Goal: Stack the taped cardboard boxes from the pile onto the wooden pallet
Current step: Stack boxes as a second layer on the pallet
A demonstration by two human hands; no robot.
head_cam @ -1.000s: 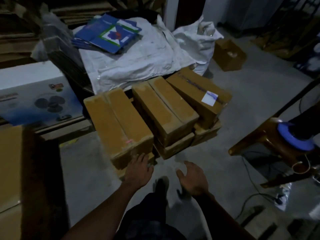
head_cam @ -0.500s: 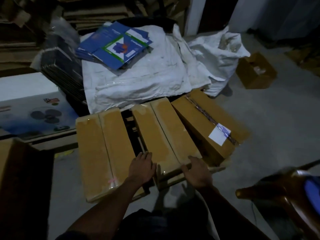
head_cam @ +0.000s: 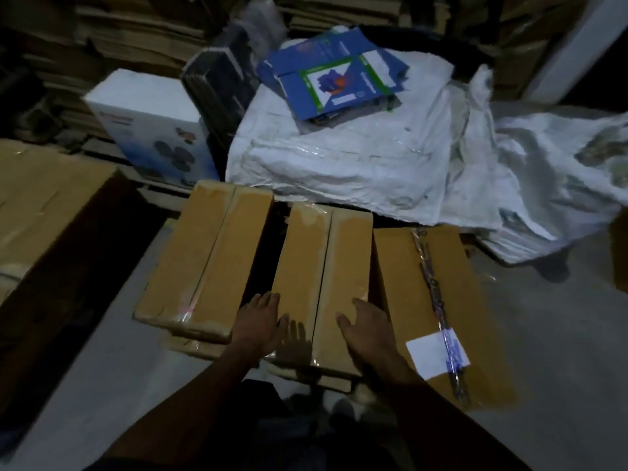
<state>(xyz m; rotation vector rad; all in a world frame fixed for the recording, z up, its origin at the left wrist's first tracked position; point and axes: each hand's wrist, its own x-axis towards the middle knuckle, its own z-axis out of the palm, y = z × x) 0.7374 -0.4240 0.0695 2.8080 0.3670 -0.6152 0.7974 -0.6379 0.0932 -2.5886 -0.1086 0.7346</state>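
Observation:
Three taped cardboard boxes lie side by side on the floor-level stack. The middle box (head_cam: 323,266) has my left hand (head_cam: 260,322) at its near left edge and my right hand (head_cam: 368,326) at its near right edge, fingers spread and fairly straight against it. The left box (head_cam: 204,263) lies apart across a dark gap. To the right sits a box (head_cam: 438,300) with a white label and a tape strip along its top. More flat boxes (head_cam: 316,377) show beneath them. The wooden pallet is hard to make out in the dark.
A large cardboard box (head_cam: 40,205) stands at the left. Behind lie a white printed fan box (head_cam: 146,130), white sacks (head_cam: 356,164) with blue cartons (head_cam: 336,79) on top, and stacked flat cardboard. Grey concrete floor (head_cam: 560,334) extends right.
I have leaned in over the boxes. My hands have shifted from the left box's corner and the air to either side of the middle box's near end.

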